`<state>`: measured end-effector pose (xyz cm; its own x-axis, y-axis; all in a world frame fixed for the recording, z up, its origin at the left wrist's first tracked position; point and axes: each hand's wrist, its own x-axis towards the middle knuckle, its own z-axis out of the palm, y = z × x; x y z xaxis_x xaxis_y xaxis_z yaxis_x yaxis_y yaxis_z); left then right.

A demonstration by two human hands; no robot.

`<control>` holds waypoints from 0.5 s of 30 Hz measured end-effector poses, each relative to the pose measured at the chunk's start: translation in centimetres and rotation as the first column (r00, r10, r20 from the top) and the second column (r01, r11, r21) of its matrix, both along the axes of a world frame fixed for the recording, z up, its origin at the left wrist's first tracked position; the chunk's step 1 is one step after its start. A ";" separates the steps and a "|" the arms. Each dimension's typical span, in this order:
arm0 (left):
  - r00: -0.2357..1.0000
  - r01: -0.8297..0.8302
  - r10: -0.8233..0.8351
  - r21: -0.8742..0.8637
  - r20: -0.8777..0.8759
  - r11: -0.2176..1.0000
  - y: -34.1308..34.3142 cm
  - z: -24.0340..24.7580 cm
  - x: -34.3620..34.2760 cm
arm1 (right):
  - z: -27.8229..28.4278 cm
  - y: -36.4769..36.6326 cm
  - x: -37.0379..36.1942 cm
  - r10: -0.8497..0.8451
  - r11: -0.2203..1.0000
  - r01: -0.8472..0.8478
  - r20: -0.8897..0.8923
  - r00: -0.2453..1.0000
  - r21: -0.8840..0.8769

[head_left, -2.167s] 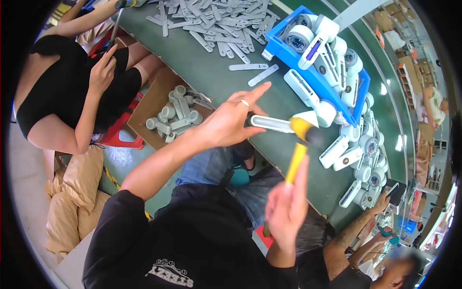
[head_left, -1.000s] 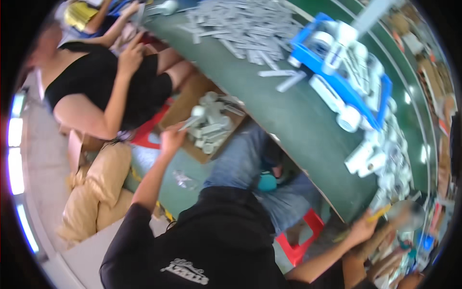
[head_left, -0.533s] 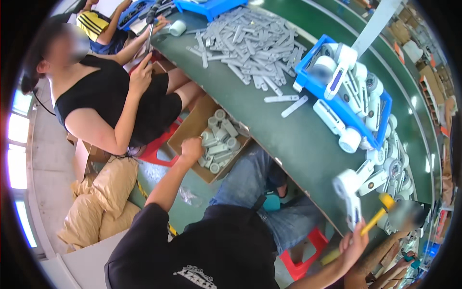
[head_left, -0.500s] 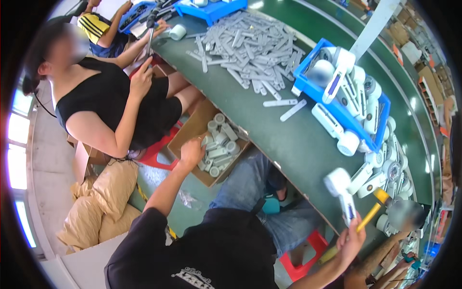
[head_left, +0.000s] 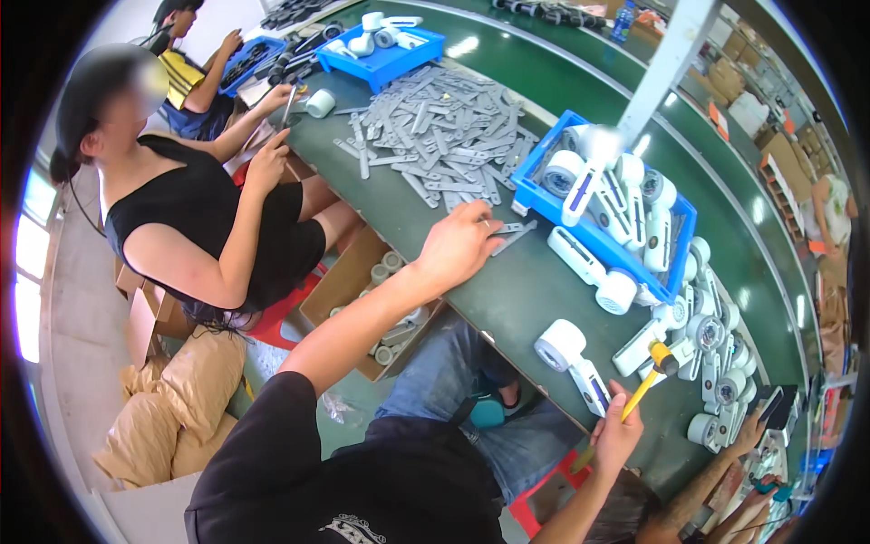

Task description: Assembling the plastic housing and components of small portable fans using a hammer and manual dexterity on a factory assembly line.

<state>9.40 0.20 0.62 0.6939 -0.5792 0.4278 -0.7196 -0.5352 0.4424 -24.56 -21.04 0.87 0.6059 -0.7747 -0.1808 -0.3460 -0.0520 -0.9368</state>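
Over the bench, my left hand (head_left: 460,245) has its fingers closed on the end of a flat grey strip (head_left: 513,228); another grey strip (head_left: 513,241) lies just beside it. My right hand (head_left: 618,433), at the bench's near edge, grips a yellow-handled hammer (head_left: 642,392) with its head up. The same hand also touches the handle end of a white device (head_left: 560,346) with a drum-shaped head and a dark slot along its handle. Whether the device rests wholly on the bench I cannot tell.
A heap of grey strips (head_left: 444,127) covers the far bench. A blue bin (head_left: 541,195) of white devices stands right of it, with more devices (head_left: 707,333) piled nearer. An open carton (head_left: 337,279) sits below the bench edge. Co-workers sit left and at lower right.
My left hand has moved from above the carton up and right to the grey strips on the bench. The right hand, hammer and white device have shifted slightly left in view.
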 end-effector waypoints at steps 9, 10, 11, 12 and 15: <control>0.969 -0.140 0.086 -0.227 -0.230 0.964 1.0 3.8 -2.2 | -1.7 0.0 -1.6 -0.168 0.986 0.163 0.324 0.931 0.045; 0.811 -0.240 0.053 -0.248 -0.582 0.939 1.5 4.1 -4.7 | -1.3 1.2 -1.8 -0.190 0.981 0.189 0.332 0.924 0.035; 0.633 -0.202 -0.273 -0.495 -0.725 0.845 1.6 4.1 -7.9 | -0.1 2.9 -1.7 -0.200 0.979 0.203 0.339 0.919 0.026; 0.452 -0.214 -0.462 -0.595 -0.763 0.775 1.6 4.0 -11.2 | 1.9 4.7 -1.7 -0.127 0.987 0.075 0.405 0.906 0.142; 0.163 -0.092 -0.704 -0.721 -0.692 0.687 -0.8 2.8 -18.6 | 3.9 8.8 -1.7 0.017 0.988 -0.067 0.334 0.942 0.140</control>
<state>-9.24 -0.64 3.45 0.5866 -0.8087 -0.0426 0.3669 0.2186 0.9042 -26.26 -12.27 4.76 0.6821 -0.7274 -0.0744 -0.0155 0.0874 -0.9961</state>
